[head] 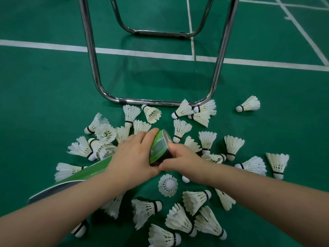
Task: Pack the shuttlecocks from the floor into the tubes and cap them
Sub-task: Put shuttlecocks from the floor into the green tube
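Both grip green tube (pixel 159 146): left hand (pixel 135 157) round body, right hand (pixel 183 163) at lower part; tube print too blurred to read; white shuttlecocks (pixel 233 147) scattered on floor (pixel 53 104)

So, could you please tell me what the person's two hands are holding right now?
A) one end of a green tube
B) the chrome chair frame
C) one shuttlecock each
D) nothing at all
A: the left hand and the right hand both grip one end of the green tube, while the shuttlecocks lie loose on the court floor.
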Demonstrator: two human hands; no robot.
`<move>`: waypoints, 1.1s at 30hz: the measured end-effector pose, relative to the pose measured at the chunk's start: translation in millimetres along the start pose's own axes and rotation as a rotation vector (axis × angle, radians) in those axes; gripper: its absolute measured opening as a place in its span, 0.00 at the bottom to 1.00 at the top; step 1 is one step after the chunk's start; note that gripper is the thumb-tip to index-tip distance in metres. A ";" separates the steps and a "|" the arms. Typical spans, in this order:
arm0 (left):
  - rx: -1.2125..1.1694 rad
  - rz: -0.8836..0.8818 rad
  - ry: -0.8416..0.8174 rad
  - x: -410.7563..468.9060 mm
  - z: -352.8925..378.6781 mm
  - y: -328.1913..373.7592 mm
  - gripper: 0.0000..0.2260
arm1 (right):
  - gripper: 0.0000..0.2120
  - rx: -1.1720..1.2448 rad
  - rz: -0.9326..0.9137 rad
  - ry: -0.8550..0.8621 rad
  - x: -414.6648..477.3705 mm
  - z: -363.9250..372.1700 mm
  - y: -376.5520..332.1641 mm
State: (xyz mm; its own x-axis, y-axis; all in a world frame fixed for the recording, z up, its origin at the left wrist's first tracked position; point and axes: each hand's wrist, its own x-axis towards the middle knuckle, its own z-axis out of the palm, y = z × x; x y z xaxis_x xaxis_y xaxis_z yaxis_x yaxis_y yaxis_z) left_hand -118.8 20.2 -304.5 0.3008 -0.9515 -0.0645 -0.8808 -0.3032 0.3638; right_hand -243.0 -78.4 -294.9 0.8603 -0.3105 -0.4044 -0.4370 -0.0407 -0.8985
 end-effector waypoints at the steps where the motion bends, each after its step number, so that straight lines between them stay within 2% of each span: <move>1: 0.009 0.017 0.003 -1.7 2.0 1.6 0.41 | 0.24 -0.006 0.039 -0.069 2.8 -2.7 -1.1; 3: 0.036 0.047 0.000 -4.6 7.2 3.4 0.40 | 0.23 -0.053 0.116 -0.160 6.3 -7.7 -3.1; 5: 0.041 0.053 -0.012 -2.5 10.1 1.9 0.38 | 0.22 -0.064 0.142 -0.107 8.9 -9.2 -3.2; 7: 0.026 0.032 -0.011 4.5 8.1 -1.5 0.38 | 0.16 0.041 0.088 0.026 10.1 -8.8 -4.2; 9: 0.028 0.001 0.004 10.9 3.5 -7.1 0.39 | 0.06 0.157 0.007 0.180 11.0 -13.2 -6.7; 13: 0.040 -0.070 0.004 13.6 0.4 -19.4 0.41 | 0.07 0.097 0.042 0.513 19.0 -31.3 7.6; 15: 0.064 -0.095 -0.022 11.7 2.0 -24.5 0.41 | 0.10 -0.125 0.125 0.463 22.3 -32.1 25.4; 18: 0.096 -0.112 -0.044 7.1 4.9 -30.8 0.41 | 0.25 -0.526 0.212 0.217 22.3 -22.2 58.9; 20: 0.101 -0.123 -0.049 4.4 5.8 -32.9 0.42 | 0.31 -0.621 0.218 0.104 22.5 -9.5 74.1; 23: 0.099 -0.126 -0.042 4.3 7.8 -35.1 0.41 | 0.36 -0.619 0.243 0.066 32.1 4.3 88.8; 27: 0.088 -0.127 -0.028 6.6 8.2 -36.9 0.42 | 0.35 -0.665 0.283 0.135 50.8 5.7 89.6; 33: 0.074 -0.124 -0.009 6.9 4.7 -36.2 0.42 | 0.20 -0.721 0.273 0.228 62.0 -3.4 82.3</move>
State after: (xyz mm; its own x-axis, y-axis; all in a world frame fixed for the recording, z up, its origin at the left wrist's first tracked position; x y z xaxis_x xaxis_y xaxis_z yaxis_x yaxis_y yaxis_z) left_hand -86.5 24.4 -322.6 0.4062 -0.9067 -0.1134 -0.8616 -0.4214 0.2831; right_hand -226.5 -104.3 -393.3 0.6579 -0.5808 -0.4794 -0.7530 -0.5147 -0.4100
